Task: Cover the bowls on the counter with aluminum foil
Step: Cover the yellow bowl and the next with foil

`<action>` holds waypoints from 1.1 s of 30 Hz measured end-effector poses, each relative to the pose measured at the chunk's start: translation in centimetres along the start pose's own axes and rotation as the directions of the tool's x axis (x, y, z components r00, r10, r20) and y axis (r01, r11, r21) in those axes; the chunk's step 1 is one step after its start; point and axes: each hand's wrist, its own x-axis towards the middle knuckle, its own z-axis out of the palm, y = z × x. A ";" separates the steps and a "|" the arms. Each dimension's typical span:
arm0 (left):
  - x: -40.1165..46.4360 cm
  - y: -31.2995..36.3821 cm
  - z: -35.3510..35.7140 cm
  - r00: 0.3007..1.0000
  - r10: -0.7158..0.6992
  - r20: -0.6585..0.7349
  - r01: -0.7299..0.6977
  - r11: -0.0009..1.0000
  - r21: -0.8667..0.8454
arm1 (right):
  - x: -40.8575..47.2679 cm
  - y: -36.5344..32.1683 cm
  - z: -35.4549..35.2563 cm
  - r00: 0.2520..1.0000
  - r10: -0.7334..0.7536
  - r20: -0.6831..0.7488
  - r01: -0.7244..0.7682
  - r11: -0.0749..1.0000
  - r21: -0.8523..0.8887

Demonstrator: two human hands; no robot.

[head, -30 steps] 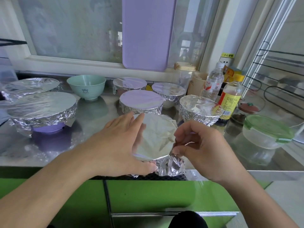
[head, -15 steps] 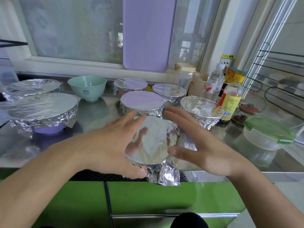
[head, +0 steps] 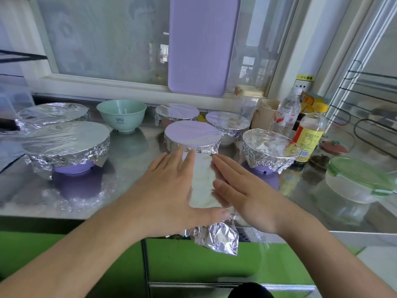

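Where the steel tabletop runs under the window, a purple board leans upright against the glass at the far side. At far left sit two wide foil-covered bowls, the big bowl nearer and the back bowl behind it. To the right of these stands an uncovered green bowl. Further right are four smaller covered bowls: the middle bowl, the far bowl behind it, the white bowl to its right, and the right bowl nearer. A clear tub with a green lid sits at the right edge, with a water bottle and a sauce bottle beyond it.

At the near edge, just in front of the middle bowl, is the near bowl, its foil top showing between both hands and a crumpled foil flap hanging down over the green cabinet front. The left hand lies flat with straight fingers on the bowl's left half, thumb along the near rim. The right hand lies flat with straight fingers on the right half.
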 end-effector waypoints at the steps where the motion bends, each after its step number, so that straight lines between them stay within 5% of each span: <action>1: 0.1 -0.4 -0.3 1.000 0.014 0.017 -0.014 1.000 0.001 | 0.1 -0.2 0.0 1.000 -0.009 -0.007 0.009 1.000 -0.006; 9: -0.1 -2.7 -2.0 0.983 -0.086 0.162 0.100 0.992 -0.077 | -0.9 -2.3 -0.7 0.996 0.057 0.064 -0.055 0.998 -0.040; 18: -0.1 -3.3 -1.7 0.985 -0.094 0.143 0.102 0.993 -0.050 | -2.1 -3.4 -0.2 0.997 0.020 0.070 -0.022 0.999 0.026; 25: 0.1 -4.6 -4.2 0.958 -0.022 0.285 0.042 0.997 -0.065 | -0.3 -2.8 -0.1 0.992 0.105 -0.077 -0.089 0.978 0.188; 29: -0.4 -4.4 -4.3 0.954 -0.044 0.296 0.063 0.997 -0.054 | 0.0 -2.8 1.3 0.998 0.069 -0.012 -0.061 0.934 0.351; 33: -0.3 -2.9 -2.1 0.971 -0.123 0.206 0.142 0.987 -0.078 | -0.7 -2.6 1.9 0.999 0.032 -0.011 -0.029 0.974 0.223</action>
